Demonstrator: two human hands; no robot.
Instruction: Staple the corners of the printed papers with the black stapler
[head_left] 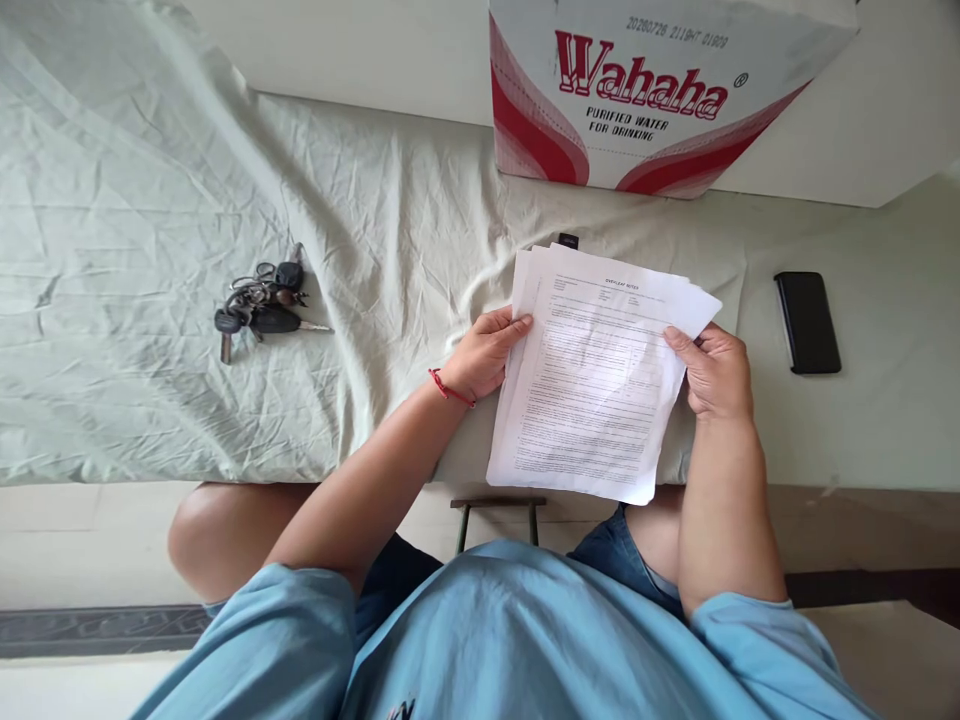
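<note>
Several printed sheets of paper [592,390] form a loose, slightly fanned stack above the near edge of the cloth-covered surface. The top sheet carries dense small text and a heading that seems to read "Overleaf Notes". My left hand [487,350], with a red string bracelet at the wrist, pinches the stack's left edge, its thumb on top. On the right edge, my right hand [712,365] grips the sheets near the upper corner, thumb also on top. The other fingers lie behind the paper, partly hidden. A small black object [568,241] peeks out just beyond the top edge.
A bunch of keys [266,305] lies on the wrinkled pale cloth [135,400] to the left. To the right rests a black phone [808,322]. At the back stands a white and red Wahaha water carton [600,165] against a pale wall.
</note>
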